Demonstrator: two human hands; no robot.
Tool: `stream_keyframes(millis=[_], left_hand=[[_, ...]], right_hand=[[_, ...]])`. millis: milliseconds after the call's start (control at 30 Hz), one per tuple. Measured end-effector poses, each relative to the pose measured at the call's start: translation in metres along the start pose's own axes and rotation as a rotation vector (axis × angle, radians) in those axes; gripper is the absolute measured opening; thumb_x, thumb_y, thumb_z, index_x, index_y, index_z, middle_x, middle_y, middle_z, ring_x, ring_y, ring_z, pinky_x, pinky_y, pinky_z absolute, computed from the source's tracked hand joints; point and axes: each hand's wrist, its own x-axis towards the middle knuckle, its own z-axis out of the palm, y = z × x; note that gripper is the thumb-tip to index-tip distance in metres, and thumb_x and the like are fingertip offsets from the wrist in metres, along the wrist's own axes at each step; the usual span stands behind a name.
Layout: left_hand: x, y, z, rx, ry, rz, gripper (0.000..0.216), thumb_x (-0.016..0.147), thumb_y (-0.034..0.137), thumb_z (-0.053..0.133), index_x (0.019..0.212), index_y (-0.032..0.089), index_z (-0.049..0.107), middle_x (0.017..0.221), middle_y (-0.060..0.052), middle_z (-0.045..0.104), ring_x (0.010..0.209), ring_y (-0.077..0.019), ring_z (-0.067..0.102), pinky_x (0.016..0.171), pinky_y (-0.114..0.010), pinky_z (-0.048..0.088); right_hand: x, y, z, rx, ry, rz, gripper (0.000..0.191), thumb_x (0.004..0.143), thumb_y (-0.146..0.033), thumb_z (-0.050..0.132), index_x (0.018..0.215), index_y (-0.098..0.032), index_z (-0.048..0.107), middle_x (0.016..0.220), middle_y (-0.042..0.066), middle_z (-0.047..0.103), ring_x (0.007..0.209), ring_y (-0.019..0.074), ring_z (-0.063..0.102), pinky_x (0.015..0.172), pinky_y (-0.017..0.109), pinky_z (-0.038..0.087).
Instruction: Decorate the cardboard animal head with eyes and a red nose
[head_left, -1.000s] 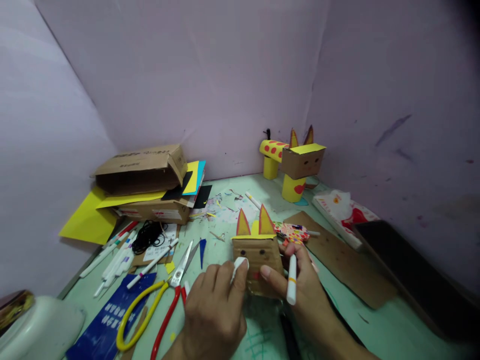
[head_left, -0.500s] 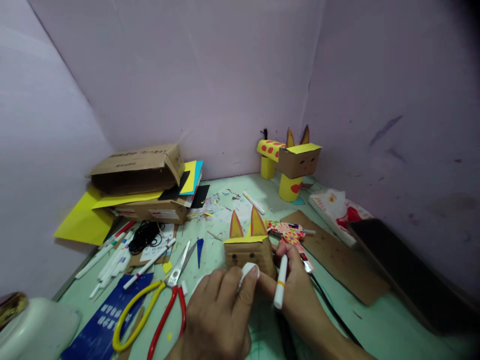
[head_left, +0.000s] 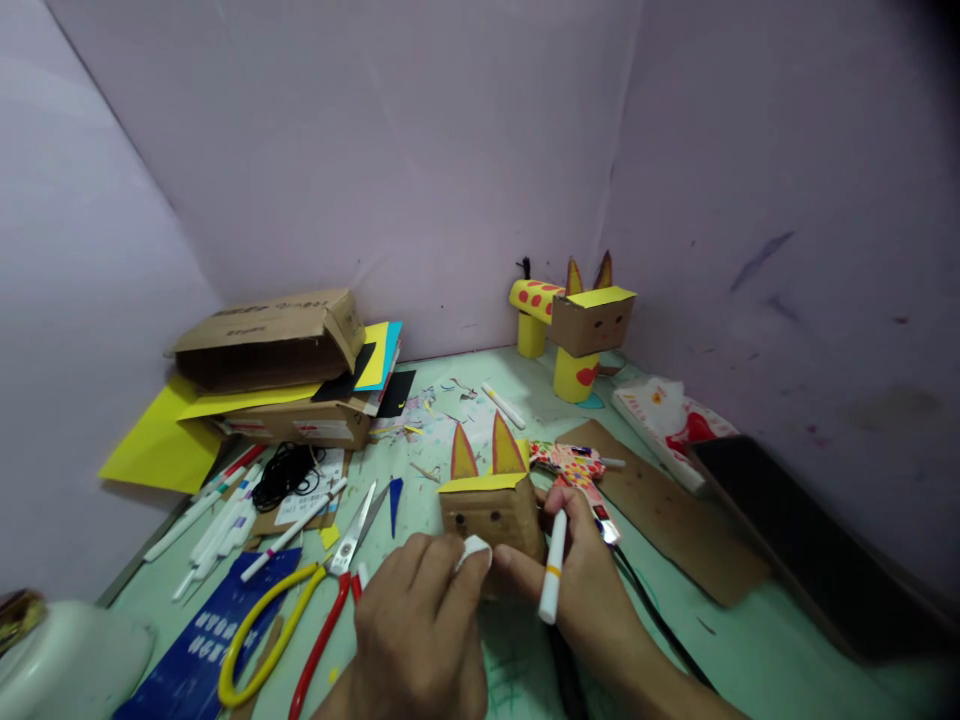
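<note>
My left hand (head_left: 420, 625) is closed on a small white tissue (head_left: 475, 552), which rests against the lower face of a cardboard animal head (head_left: 511, 515). This boxy head has two pointed yellow ears with reddish edges, a yellow strip on top and two dark drawn eyes. My fingers cover its lower front. My right hand (head_left: 592, 580) steadies the head from its right side, thumb at the front. A white marker (head_left: 553, 565) with a yellow band is held in the same hand, pointing down toward me. Scissors (head_left: 346, 548) with yellow and red handles lie open beside my left hand.
A finished-looking cardboard animal (head_left: 592, 325) with a spotted yellow body stands at the back. Cardboard boxes (head_left: 281, 345) and coloured paper are stacked left, near several markers (head_left: 225, 525) and black cord (head_left: 289, 475). A floral glue gun (head_left: 570, 465), cardboard sheet (head_left: 675, 520) and dark phone-like slab (head_left: 810, 545) lie right.
My left hand has shifted slightly left and down with the tissue, uncovering a little more of the face. The right thumb now shows at the head's front. The whole view has drifted slightly.
</note>
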Motion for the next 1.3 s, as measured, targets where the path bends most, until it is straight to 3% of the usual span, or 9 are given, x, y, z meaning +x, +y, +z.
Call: stream_keyframes(millis=[167,267,400,567,867,1067,1300], left_hand=[[0.000,0.002,0.004,0.023,-0.015,0.041,0.042,0.068,-0.002,0.049,0.107,0.002,0.062,0.084,-0.018,0.069,0.073,-0.0244,0.058,0.056,-0.034,0.052],[0.002,0.004,0.005,0.017,-0.031,0.024,0.038,0.068,-0.001,0.048,0.103,0.001,0.063,0.079,-0.017,0.069,0.068,-0.0237,0.057,0.052,-0.034,0.050],[0.002,-0.001,-0.004,0.001,0.040,-0.020,0.029,0.069,-0.002,0.052,0.094,0.004,0.064,0.074,-0.014,0.065,0.064,-0.0198,0.054,0.050,-0.030,0.046],[-0.005,-0.016,-0.015,0.037,0.095,-0.066,0.032,0.073,-0.005,0.052,0.100,0.004,0.065,0.080,-0.012,0.062,0.070,-0.0184,0.055,0.056,-0.030,0.045],[-0.008,-0.016,0.002,-0.021,0.023,-0.010,0.039,0.072,-0.001,0.052,0.110,0.004,0.060,0.070,-0.011,0.064,0.059,-0.0189,0.053,0.047,-0.029,0.042],[-0.010,-0.016,0.006,-0.010,0.018,0.006,0.041,0.073,-0.003,0.053,0.113,0.003,0.058,0.078,-0.014,0.067,0.068,-0.0210,0.056,0.053,-0.031,0.049],[-0.005,-0.016,0.005,0.010,-0.026,0.013,0.036,0.074,-0.001,0.051,0.108,0.001,0.060,0.075,-0.014,0.067,0.063,-0.0204,0.056,0.050,-0.030,0.048]], right_hand=[[0.000,0.002,0.002,0.067,-0.059,-0.017,0.057,0.060,-0.029,0.077,0.086,-0.028,0.026,0.068,-0.009,0.052,0.067,0.0187,0.056,0.064,0.030,0.047],[0.000,0.003,0.002,0.100,-0.059,-0.012,0.059,0.059,-0.027,0.079,0.086,-0.028,0.027,0.068,-0.009,0.054,0.069,0.0201,0.058,0.066,0.032,0.047],[0.002,0.007,-0.002,0.196,-0.075,0.014,0.059,0.058,-0.027,0.081,0.085,-0.028,0.028,0.075,-0.007,0.059,0.078,0.0238,0.063,0.068,0.033,0.050],[0.006,0.009,-0.003,0.328,-0.092,0.082,0.056,0.065,-0.035,0.080,0.087,-0.028,0.029,0.089,-0.002,0.063,0.075,0.0215,0.065,0.066,0.034,0.053],[0.007,0.016,-0.007,0.061,-0.026,-0.035,0.054,0.063,-0.034,0.079,0.087,-0.027,0.031,0.082,-0.004,0.057,0.070,0.0184,0.057,0.062,0.030,0.048],[0.006,0.017,-0.007,0.000,-0.006,-0.086,0.050,0.065,-0.033,0.077,0.087,-0.026,0.032,0.083,-0.003,0.056,0.070,0.0192,0.057,0.063,0.032,0.048],[0.005,0.014,-0.007,-0.056,0.026,-0.130,0.049,0.064,-0.034,0.076,0.085,-0.026,0.032,0.079,-0.004,0.057,0.065,0.0180,0.058,0.058,0.028,0.045]])
